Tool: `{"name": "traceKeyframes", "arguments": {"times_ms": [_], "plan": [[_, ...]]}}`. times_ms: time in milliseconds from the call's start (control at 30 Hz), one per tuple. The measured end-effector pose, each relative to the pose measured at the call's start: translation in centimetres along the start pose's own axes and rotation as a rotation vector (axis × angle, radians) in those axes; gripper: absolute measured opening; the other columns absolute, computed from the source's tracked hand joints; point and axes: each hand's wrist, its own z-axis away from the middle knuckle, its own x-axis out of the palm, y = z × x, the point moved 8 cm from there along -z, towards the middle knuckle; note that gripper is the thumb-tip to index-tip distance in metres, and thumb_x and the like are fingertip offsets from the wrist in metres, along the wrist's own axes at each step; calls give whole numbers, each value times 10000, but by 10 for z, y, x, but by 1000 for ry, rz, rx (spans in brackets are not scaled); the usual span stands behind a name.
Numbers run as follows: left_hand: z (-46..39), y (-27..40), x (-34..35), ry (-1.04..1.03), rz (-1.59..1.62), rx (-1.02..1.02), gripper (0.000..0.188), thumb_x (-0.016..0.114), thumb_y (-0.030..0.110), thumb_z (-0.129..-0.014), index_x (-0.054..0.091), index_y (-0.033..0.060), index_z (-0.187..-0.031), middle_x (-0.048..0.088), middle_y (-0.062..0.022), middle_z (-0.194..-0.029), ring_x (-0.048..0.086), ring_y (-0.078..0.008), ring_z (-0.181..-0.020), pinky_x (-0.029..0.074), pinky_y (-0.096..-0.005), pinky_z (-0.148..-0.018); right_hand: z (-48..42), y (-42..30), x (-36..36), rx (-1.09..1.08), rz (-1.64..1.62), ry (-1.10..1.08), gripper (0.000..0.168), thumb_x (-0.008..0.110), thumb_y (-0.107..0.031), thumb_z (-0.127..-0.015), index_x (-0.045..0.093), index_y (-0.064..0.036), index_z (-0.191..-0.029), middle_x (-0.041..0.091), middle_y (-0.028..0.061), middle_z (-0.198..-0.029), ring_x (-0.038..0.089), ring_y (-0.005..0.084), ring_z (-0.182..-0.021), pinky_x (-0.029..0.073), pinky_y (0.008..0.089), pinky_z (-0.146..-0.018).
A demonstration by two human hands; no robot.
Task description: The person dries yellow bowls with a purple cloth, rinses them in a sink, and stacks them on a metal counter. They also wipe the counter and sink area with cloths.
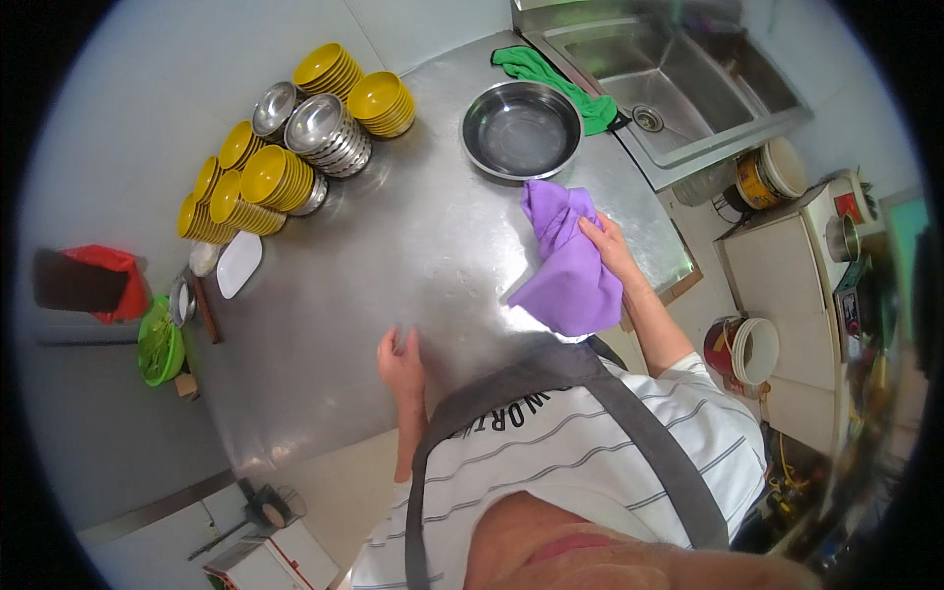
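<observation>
My right hand (611,247) grips a bunched purple cloth (564,273), whose lower part hangs spread over the near right of the stainless steel table (346,280). Just beyond the cloth stands a wide, shallow metal basin (523,129) with nothing visible in it but a little shine on its bottom. Close to the front of my body, my left hand (402,361) is held over the tabletop, fingers apart and holding nothing. Behind the basin a green cloth (546,81) with a dark edge lies crumpled along the table's border with the sink.
Stacks of yellow bowls (276,177) and steel bowls (328,136) crowd the far left, beside a white dish (240,265). A steel sink (671,96) adjoins the table at the back right. Buckets (754,350) stand to the right. A green basket (160,343) sits past the left edge.
</observation>
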Motion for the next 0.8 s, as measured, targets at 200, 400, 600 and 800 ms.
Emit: {"name": "traceKeyframes", "arguments": {"times_ms": [200,400,600,800], "plan": [[14,102,128,-786,1298,-324,569,420,350,-1009,269,60,-1474,463,-151,-1389,476,-273,-1259,366,-397,-1071,24,-29,94,-166,242,-305,514,611,-228,-910,468,6,-1345,557,137,-1273,536,197,-1141,425,328,-974],[-17,115,185,-741,684,67,479,434,310,-984,405,32,-1373,554,-141,-1181,568,-245,-1017,481,-368,-903,1,-102,93,-814,714,-189,524,624,-146,-841,490,-42,-1336,435,184,-1421,383,341,-1349,301,421,-1115],[-14,124,196,-992,959,-260,520,502,186,-947,378,-28,-1404,608,-68,-732,550,-177,-514,478,-280,-515,-146,-74,-60,-107,754,283,596,637,-254,-874,413,116,-1284,620,282,-1025,657,349,-910,529,412,-790],[-2,153,176,-882,588,-104,546,498,166,-937,349,-37,-1421,581,-53,-714,535,-128,-559,463,-235,-525,-220,-15,-62,62,421,129,409,557,-118,-868,467,133,-1178,639,257,-827,671,306,-553,562,386,-465]]}}
